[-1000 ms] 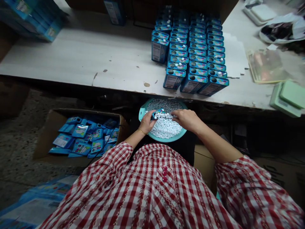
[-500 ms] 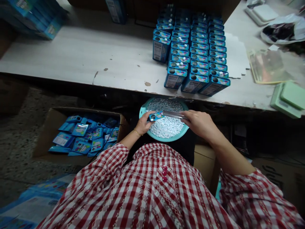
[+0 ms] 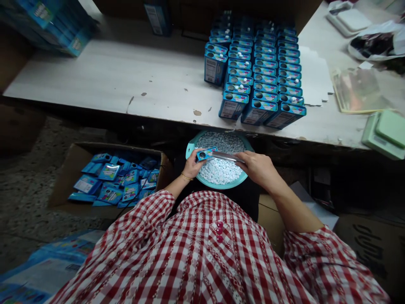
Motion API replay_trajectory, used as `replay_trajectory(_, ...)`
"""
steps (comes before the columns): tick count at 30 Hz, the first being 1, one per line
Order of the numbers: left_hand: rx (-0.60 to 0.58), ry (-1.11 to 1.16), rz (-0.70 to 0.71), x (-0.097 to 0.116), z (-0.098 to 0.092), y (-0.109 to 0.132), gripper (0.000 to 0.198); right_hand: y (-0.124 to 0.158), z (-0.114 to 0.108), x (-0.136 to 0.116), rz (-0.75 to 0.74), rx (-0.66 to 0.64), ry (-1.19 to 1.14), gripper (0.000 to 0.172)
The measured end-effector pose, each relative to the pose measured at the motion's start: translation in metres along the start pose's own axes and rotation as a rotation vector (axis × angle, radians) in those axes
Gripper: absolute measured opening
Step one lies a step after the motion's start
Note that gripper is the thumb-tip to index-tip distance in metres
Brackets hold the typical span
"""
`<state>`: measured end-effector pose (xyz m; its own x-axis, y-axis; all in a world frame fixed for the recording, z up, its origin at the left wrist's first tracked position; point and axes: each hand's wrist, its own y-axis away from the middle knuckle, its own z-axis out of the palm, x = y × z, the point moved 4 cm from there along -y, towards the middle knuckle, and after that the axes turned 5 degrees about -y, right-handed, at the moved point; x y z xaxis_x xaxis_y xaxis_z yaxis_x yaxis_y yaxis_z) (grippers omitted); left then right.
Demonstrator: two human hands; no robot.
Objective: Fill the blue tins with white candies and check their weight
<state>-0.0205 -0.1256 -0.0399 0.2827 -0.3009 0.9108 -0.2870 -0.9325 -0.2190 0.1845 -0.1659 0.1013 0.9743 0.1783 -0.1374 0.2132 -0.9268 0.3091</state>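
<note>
A teal bowl [image 3: 190,148] full of small white candies sits on my lap below the table edge. Over it my left hand [image 3: 192,165] is closed on a small blue box [image 3: 206,153] with a round hole in its top. My right hand [image 3: 257,166] is closed on a long silvery scoop [image 3: 226,156], whose tip lies against the box. On the table above stand several rows of the same blue boxes [image 3: 260,71], upright and packed together, some with white candies on top.
A cardboard carton [image 3: 68,177] of flat blue boxes sits on the floor at my left. Pale green lidded containers [image 3: 384,133] and a clear packet [image 3: 359,90] lie at the table's right. More blue cartons [image 3: 57,25] are stacked at the far left.
The scoop was heaped with white candies a second ago; now it shows bare metal against the box. My hands stayed over the bowl, and the view shifted slightly.
</note>
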Motion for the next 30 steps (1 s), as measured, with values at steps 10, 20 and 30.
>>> replay_trajectory(10, 0.215, 0.066, 0.002, 0.031, -0.033, -0.035, 0.040, 0.001, 0.044, 0.052, 0.068, 0.184, -0.315, 0.028)
replay_trajectory(20, 0.251, -0.096, 0.092, 0.013, -0.047, -0.228, 0.043, -0.017, 0.144, 0.038, 0.121, 0.192, -0.653, 0.030)
replay_trajectory(30, 0.433, -0.083, 0.117, -0.037, -0.075, -0.264, 0.060, -0.007, 0.165, 0.040, 0.152, 0.143, -0.821, 0.034)
